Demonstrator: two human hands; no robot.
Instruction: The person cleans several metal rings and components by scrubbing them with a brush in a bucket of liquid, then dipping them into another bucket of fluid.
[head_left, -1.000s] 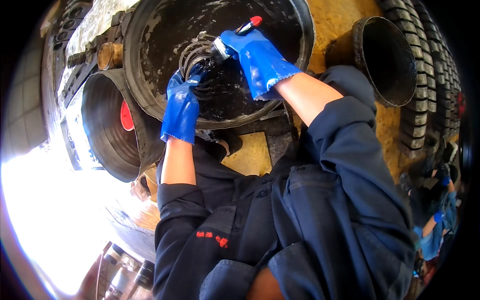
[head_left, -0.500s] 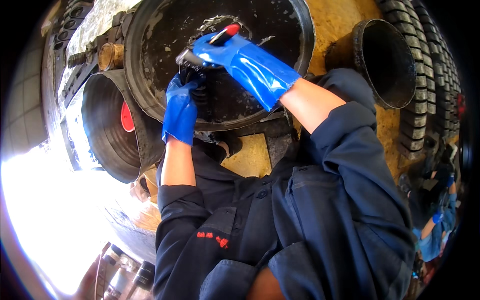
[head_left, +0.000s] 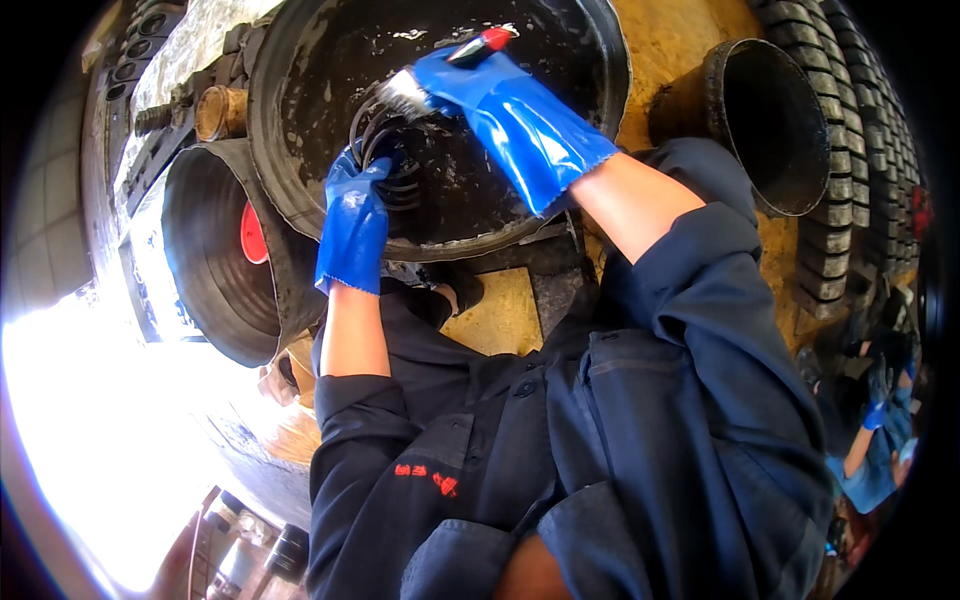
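Note:
Blue rubber gloves cover both my hands. My right hand (head_left: 500, 105) is closed around a brush (head_left: 403, 95) whose handle has a red end; its pale bristles point left, beside dark rings. Below and left of it, my left hand (head_left: 352, 215) grips a black coil spring (head_left: 402, 192), its loops rising above the fingers and showing to the right of the glove. Part of the spring is hidden by my left glove. Both hands are over a wide, round black tub (head_left: 617, 75) with dark, wet, shiny contents and pale flecks.
A dark bucket lying tilted (head_left: 225, 250) with a red disc inside stands left of the tub. Another black bucket (head_left: 716, 120) is at the right, beside stacked tyre treads (head_left: 825, 180). A rusty can (head_left: 218, 113) sits at the upper left. Another person (head_left: 868, 470) works at the far right.
My right hand has drawn right and slightly down with the brush, uncovering the upper loops of the spring. My left hand has shifted slightly left and down. The far-right person's arms have moved.

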